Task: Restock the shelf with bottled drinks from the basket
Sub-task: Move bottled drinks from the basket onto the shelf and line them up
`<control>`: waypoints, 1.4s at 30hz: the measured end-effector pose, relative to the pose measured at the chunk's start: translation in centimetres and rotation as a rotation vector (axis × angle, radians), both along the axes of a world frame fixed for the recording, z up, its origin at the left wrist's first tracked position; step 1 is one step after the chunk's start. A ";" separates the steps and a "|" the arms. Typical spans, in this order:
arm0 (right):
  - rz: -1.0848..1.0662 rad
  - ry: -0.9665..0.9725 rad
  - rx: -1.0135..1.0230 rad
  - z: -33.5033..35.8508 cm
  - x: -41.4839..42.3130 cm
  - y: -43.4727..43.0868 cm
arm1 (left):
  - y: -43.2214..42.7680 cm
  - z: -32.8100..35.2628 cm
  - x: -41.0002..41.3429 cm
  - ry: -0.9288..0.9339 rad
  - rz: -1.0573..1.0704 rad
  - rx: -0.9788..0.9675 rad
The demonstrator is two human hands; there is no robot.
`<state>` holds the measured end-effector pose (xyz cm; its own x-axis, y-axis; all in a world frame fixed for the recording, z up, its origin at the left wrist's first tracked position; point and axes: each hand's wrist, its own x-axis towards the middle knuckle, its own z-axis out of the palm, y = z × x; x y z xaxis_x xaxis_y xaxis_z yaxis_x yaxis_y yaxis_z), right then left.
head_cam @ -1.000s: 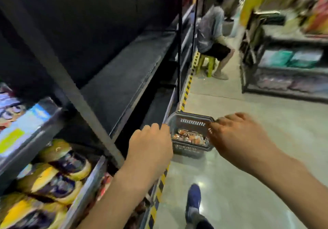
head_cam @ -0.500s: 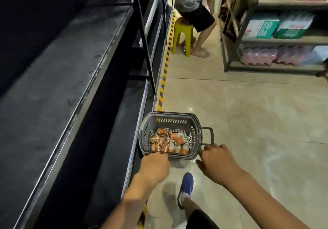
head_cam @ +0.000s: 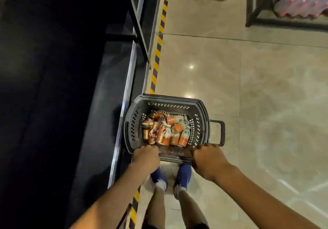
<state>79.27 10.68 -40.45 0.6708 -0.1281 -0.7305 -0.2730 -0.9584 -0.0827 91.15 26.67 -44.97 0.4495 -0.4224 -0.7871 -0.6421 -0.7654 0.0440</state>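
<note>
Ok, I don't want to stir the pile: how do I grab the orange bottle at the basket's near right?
Grip the orange bottle round its body, from above, with the right hand, now on the basket rim beside it. It lies uncovered atop the pile but close to the wall, so a sideways reach looks blocked.

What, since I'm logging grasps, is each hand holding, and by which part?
The basket, by its near rim: the left hand grips the near-left corner, the right hand the near-right corner.
</note>
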 end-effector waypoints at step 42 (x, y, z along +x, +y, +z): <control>-1.730 -0.041 0.365 -42.9 7.6 -3.5 | -5.5 -38.4 8.4 0.275 0.807 -0.110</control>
